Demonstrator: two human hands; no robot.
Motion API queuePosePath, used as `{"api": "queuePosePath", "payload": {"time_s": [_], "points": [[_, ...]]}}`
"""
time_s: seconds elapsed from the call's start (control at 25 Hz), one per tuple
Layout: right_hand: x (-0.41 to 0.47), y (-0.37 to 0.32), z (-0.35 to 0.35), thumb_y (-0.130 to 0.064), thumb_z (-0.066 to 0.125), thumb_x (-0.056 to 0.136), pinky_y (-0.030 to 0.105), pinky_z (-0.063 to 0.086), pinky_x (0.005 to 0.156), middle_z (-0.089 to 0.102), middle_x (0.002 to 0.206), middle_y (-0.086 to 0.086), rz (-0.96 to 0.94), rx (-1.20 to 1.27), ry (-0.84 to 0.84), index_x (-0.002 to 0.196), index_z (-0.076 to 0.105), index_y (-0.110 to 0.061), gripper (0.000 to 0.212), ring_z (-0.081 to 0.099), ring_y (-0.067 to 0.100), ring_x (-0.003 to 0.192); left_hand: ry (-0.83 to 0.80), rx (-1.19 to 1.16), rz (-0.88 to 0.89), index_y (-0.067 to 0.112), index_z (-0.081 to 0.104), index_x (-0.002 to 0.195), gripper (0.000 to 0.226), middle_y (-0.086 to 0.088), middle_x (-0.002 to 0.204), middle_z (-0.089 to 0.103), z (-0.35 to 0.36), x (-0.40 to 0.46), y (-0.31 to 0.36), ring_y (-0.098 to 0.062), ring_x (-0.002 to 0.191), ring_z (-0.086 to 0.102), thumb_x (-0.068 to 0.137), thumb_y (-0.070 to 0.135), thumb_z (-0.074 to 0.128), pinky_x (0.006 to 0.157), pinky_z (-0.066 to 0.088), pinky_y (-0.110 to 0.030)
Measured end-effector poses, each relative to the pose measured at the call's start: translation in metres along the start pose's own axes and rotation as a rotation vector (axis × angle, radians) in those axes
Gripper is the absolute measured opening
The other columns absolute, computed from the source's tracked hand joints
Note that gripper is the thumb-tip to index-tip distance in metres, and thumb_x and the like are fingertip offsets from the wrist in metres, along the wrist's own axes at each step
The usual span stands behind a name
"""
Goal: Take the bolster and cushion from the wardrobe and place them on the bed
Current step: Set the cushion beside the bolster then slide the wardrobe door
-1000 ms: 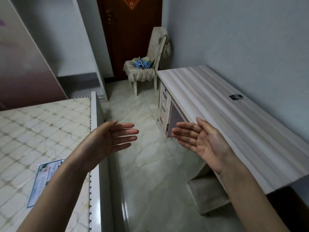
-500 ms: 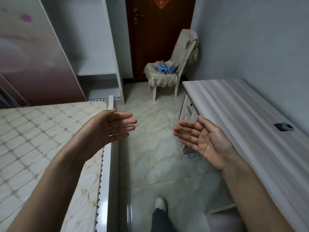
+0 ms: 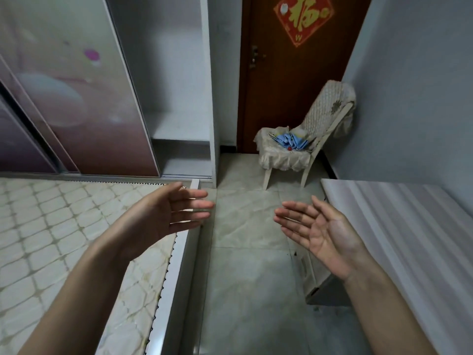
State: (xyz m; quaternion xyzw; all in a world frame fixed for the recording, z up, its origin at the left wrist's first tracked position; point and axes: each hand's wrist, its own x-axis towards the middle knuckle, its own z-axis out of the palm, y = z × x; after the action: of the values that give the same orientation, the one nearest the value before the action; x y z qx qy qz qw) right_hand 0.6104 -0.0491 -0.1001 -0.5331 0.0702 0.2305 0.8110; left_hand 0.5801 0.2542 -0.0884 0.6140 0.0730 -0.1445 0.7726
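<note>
The wardrobe fills the upper left, its pinkish sliding doors pushed left. The open section at its right end shows bare white shelves; no bolster or cushion is visible. The bed, a quilted bare mattress with a white frame, lies at lower left. My left hand hovers over the bed's corner, palm facing right, fingers apart and holding nothing. My right hand is held out over the floor, palm turned left and up, open and holding nothing.
A pale wooden desk runs along the right wall. A covered chair with blue items on its seat stands before a brown door. A tiled floor aisle runs between bed and desk.
The view has risen and turned left, bringing the wardrobe's open section and door closer and fuller into sight. Both hands keep the same open pose in front of me.
</note>
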Motion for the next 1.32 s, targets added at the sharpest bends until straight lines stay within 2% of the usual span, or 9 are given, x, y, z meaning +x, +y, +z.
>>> {"api": "queuePosePath", "payload": {"time_s": [0.2,0.28,0.36,0.48,0.76,0.84,1.08,1.32], "points": [[0.077,-0.029,0.015,-0.038,0.032,0.102,0.037,0.051,0.094,0.075,0.104,0.017,0.034,-0.016,-0.044,0.105,0.068,-0.004,0.05,0.073,0.025,0.098,0.068,-0.013,0.008,0.013,0.076,0.1,0.046,-0.015,0.114,0.072,-0.03,0.06,0.024,-0.027,0.102,0.071,0.082,0.044,0.048,0.087,0.052,-0.04],[0.112,-0.04,0.022,-0.039,0.032,0.102,0.036,0.051,0.092,0.075,0.105,0.017,0.03,-0.012,-0.066,0.106,0.068,-0.004,0.051,0.073,0.025,0.098,0.084,-0.018,0.018,0.013,0.078,0.096,0.045,-0.015,0.114,0.072,-0.046,0.091,0.037,-0.027,0.101,0.071,0.088,0.041,0.044,0.089,0.049,-0.041],[0.151,-0.051,0.032,-0.039,0.031,0.102,0.035,0.052,0.091,0.074,0.107,0.018,0.015,-0.015,-0.081,0.106,0.069,-0.004,0.052,0.073,0.026,0.099,0.098,-0.021,0.026,0.013,0.077,0.097,0.047,-0.015,0.113,0.072,-0.065,0.125,0.052,-0.027,0.101,0.071,0.097,0.038,0.037,0.087,0.052,-0.039],[0.215,-0.069,0.055,-0.039,0.031,0.102,0.035,0.052,0.09,0.074,0.106,0.018,-0.006,-0.023,-0.091,0.107,0.068,-0.003,0.052,0.073,0.025,0.097,0.099,-0.017,0.05,0.012,0.074,0.102,0.047,-0.014,0.112,0.073,-0.098,0.176,0.08,-0.027,0.101,0.071,0.099,0.037,0.034,0.08,0.059,-0.033],[0.334,-0.111,0.114,-0.04,0.032,0.101,0.035,0.053,0.089,0.074,0.106,0.018,-0.044,-0.04,-0.137,0.096,0.076,-0.007,0.055,0.073,0.026,0.098,0.12,0.023,0.08,0.01,0.066,0.112,0.044,-0.013,0.11,0.074,-0.163,0.275,0.142,-0.026,0.1,0.072,0.101,0.035,0.031,0.086,0.05,-0.038],[0.368,-0.119,0.124,-0.04,0.033,0.101,0.035,0.055,0.089,0.074,0.107,0.018,-0.017,-0.031,-0.141,0.093,0.078,-0.008,0.056,0.072,0.026,0.1,0.132,0.023,0.066,0.01,0.066,0.112,0.045,-0.013,0.109,0.074,-0.182,0.304,0.156,-0.025,0.099,0.072,0.102,0.035,0.03,0.087,0.05,-0.039],[0.446,-0.136,0.133,-0.041,0.031,0.102,0.034,0.055,0.089,0.073,0.111,0.018,0.016,-0.034,-0.169,0.106,0.07,-0.005,0.053,0.071,0.026,0.103,0.17,-0.007,0.066,0.009,0.067,0.109,0.045,-0.013,0.108,0.075,-0.215,0.368,0.177,-0.025,0.097,0.073,0.101,0.034,0.03,0.089,0.05,-0.04],[0.556,-0.177,0.136,-0.04,0.027,0.103,0.035,0.054,0.088,0.075,0.107,0.018,0.055,-0.051,-0.223,0.091,0.079,-0.007,0.063,0.073,0.025,0.098,0.236,-0.049,0.075,0.011,0.069,0.105,0.044,-0.01,0.106,0.076,-0.238,0.452,0.198,-0.022,0.094,0.074,0.1,0.034,0.032,0.081,0.057,-0.034]]}}
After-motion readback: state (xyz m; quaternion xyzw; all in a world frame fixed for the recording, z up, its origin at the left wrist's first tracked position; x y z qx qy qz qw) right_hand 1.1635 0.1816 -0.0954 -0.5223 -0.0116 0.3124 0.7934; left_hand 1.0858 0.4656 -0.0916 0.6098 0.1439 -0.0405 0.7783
